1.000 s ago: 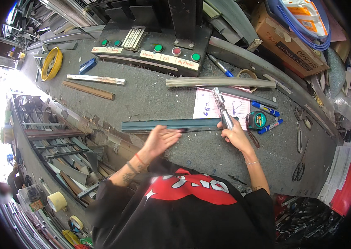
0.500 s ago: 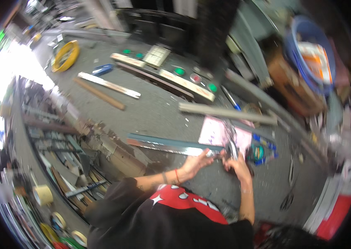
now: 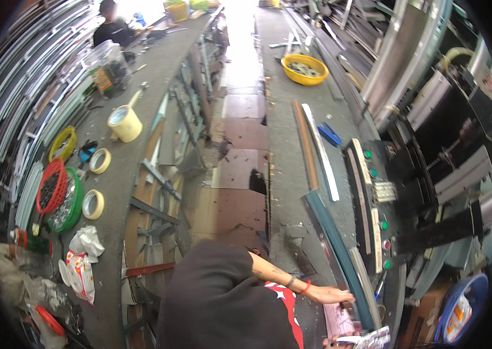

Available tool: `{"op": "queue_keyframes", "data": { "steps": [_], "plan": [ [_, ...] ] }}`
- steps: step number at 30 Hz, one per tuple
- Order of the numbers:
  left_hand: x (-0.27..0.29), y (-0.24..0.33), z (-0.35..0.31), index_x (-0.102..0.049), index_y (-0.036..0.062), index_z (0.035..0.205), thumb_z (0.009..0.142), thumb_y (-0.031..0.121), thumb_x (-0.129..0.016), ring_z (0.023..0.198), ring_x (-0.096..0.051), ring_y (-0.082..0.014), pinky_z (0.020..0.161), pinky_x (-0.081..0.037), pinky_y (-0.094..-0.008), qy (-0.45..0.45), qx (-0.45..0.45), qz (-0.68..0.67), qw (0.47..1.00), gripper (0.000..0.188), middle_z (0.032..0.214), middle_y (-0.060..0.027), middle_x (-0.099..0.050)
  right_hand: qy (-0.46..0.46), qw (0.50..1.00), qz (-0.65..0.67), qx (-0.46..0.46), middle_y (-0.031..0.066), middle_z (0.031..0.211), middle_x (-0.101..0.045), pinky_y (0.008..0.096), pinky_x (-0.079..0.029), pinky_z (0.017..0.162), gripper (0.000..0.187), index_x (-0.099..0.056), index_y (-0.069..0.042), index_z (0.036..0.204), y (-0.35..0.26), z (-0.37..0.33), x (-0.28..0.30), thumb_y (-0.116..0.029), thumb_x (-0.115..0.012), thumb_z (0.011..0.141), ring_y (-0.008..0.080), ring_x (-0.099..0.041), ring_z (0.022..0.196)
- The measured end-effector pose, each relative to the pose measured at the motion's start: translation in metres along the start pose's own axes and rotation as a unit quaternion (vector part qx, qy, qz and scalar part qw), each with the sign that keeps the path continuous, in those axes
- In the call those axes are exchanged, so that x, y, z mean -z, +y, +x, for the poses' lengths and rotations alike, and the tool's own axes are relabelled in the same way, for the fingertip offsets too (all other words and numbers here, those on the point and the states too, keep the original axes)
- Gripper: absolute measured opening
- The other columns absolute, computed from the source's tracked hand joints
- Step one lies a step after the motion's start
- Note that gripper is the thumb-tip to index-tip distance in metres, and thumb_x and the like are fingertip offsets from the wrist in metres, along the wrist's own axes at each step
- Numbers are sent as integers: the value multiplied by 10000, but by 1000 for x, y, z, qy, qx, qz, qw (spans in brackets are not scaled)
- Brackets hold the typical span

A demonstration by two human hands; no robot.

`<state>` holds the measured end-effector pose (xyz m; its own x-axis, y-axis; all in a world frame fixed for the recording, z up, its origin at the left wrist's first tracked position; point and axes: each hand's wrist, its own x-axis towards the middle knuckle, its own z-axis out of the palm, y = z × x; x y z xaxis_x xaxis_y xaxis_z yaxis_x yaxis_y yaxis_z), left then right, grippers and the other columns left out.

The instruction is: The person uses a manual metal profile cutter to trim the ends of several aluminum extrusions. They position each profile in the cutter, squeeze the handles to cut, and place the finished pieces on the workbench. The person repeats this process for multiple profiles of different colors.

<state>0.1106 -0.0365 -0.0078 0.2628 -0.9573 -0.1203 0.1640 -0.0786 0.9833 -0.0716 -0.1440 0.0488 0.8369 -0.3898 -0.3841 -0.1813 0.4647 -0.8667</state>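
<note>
A long grey-green metal profile (image 3: 339, 250) lies lengthwise along the right-hand bench, its side shiny. My left hand (image 3: 332, 295) reaches across to its near part, fingers bent and closed at its edge; the fingertips are partly hidden. My right hand (image 3: 333, 344) shows only in part at the lower edge of the picture. It is closed on a shiny silver metal piece (image 3: 368, 338) whose kind I cannot make out. Beneath and between my hands lies a pink sheet of paper (image 3: 338, 319) with writing. A pale strip (image 3: 364, 279) lies alongside the profile.
Brown (image 3: 306, 139) and white (image 3: 321, 151) strips, blue pliers (image 3: 330, 134) and a yellow basin (image 3: 305, 70) are farther along this bench. A button panel (image 3: 368, 203) borders it. Left bench holds tape rolls (image 3: 125, 123) and baskets (image 3: 67, 200). A person (image 3: 112, 29) is far left.
The view has swung left, bringing the aisle and the other bench into sight. My hands now appear at the lower right. The left hand's spread fingers have drawn in at the profile.
</note>
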Motion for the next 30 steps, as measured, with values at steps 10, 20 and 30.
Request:
{"op": "queue_keyframes", "data": {
  "steps": [10, 20, 30],
  "plan": [
    [-14, 12, -5, -401, 33, 1300, 994, 393, -304, 1119, -413, -185, 963, -342, -314, 131, -35, -155, 978, 482, 1249, -68, -436, 66, 998, 14, 1, 61, 938, -522, 275, -401, 438, 680, -341, -48, 1322, 49, -36, -42, -52, -581, 685, 140, -501, 642],
    [-7, 24, -26, -520, 47, 779, 965, 347, -467, 664, -385, -65, 567, -369, -249, 83, -9, -22, 996, 357, 734, 42, -428, 52, 994, -83, 37, 74, 1143, -484, 281, -410, 822, 836, -318, -41, 1375, 45, -27, -68, -145, -676, 627, 160, -471, 962],
    [-4, 35, -26, -617, 7, 944, 971, 356, -370, 659, -500, -110, 650, -403, -258, 77, -47, -22, 996, 429, 720, -39, -582, 12, 998, -25, 63, 101, 1238, -421, 297, -390, 855, 985, -195, -39, 1445, 33, -31, -65, -210, -678, 603, 178, -434, 1037]
  ]
}}
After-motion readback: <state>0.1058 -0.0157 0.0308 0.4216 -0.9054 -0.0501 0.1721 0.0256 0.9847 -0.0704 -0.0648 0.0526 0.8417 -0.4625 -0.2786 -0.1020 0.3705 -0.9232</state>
